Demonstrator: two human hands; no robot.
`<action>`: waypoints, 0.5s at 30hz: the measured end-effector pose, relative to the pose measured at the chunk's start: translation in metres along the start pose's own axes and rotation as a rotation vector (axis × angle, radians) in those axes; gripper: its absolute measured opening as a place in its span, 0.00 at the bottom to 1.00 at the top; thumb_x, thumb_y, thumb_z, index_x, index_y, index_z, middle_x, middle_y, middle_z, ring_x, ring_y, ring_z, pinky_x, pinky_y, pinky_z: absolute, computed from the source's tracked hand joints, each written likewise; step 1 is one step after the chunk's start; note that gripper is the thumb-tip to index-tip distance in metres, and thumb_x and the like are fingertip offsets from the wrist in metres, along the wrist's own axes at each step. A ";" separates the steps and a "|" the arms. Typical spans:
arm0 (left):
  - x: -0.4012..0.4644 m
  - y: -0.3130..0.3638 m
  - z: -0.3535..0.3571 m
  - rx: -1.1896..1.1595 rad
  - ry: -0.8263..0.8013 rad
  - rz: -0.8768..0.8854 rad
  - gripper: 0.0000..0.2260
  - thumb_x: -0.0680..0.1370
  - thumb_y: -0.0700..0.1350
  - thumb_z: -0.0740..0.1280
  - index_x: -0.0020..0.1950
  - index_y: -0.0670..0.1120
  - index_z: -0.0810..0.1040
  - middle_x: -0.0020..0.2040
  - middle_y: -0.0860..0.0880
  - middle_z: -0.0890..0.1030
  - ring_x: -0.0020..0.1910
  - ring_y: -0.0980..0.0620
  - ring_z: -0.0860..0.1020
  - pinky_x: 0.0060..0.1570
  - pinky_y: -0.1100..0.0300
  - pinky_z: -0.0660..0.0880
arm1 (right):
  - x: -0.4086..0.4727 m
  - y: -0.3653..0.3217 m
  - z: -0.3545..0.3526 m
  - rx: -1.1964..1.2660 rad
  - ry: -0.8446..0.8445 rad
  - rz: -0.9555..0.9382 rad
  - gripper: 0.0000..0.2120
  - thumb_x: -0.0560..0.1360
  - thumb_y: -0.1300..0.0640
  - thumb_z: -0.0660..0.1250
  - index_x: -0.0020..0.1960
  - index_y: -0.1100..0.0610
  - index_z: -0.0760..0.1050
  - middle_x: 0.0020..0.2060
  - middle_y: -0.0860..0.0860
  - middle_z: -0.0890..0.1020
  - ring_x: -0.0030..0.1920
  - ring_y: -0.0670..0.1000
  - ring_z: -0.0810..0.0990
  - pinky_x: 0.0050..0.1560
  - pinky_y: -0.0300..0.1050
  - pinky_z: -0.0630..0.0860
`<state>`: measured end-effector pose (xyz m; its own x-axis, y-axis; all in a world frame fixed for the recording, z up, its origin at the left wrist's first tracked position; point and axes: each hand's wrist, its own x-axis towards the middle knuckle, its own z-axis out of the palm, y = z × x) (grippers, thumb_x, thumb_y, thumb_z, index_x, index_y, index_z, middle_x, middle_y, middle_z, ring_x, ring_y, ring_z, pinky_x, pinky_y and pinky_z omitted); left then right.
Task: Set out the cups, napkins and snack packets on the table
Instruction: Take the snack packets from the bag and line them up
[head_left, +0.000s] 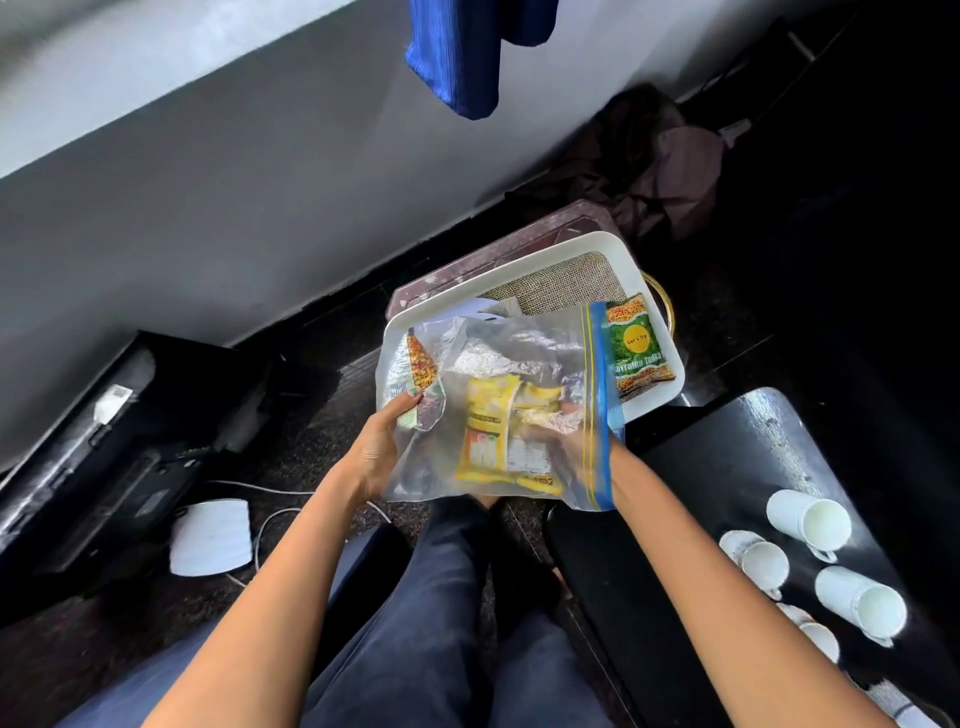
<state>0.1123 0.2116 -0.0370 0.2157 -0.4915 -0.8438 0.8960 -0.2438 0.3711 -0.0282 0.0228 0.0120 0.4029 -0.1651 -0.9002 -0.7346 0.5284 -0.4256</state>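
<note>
Over a white tray, left hand grips a clear bag; right hand, inside, seemingly clasps yellow packets.

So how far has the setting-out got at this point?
Early. One green snack packet already lies in the white tray. In hand: the left hand holds the clear zip bag while the right hand reaches inside at the yellow packets. Left: those packets, and the white cups, lying tipped on the black surface. No napkins are clearly visible.
</note>
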 end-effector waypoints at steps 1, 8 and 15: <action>-0.001 0.001 -0.003 0.003 0.003 -0.005 0.13 0.72 0.54 0.65 0.43 0.48 0.85 0.40 0.46 0.85 0.38 0.47 0.83 0.39 0.55 0.78 | 0.001 -0.004 -0.001 -0.003 0.028 -0.023 0.09 0.74 0.66 0.67 0.46 0.53 0.71 0.45 0.50 0.75 0.46 0.51 0.76 0.52 0.47 0.76; -0.003 0.001 -0.026 0.000 0.098 -0.050 0.18 0.72 0.57 0.65 0.46 0.44 0.84 0.41 0.44 0.84 0.37 0.45 0.83 0.44 0.52 0.75 | -0.006 -0.016 -0.013 -0.090 0.240 -0.305 0.14 0.69 0.71 0.70 0.39 0.52 0.79 0.36 0.51 0.80 0.38 0.49 0.78 0.39 0.43 0.78; -0.006 0.005 -0.043 0.037 0.145 -0.016 0.18 0.76 0.58 0.62 0.38 0.49 0.86 0.38 0.44 0.85 0.35 0.45 0.83 0.39 0.54 0.79 | 0.003 -0.017 -0.034 -0.100 0.416 -0.479 0.17 0.63 0.74 0.73 0.48 0.60 0.81 0.49 0.51 0.78 0.51 0.49 0.78 0.52 0.38 0.77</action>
<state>0.1320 0.2493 -0.0466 0.2576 -0.3623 -0.8958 0.8854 -0.2826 0.3689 -0.0333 -0.0147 0.0132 0.4686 -0.6835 -0.5597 -0.5809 0.2389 -0.7781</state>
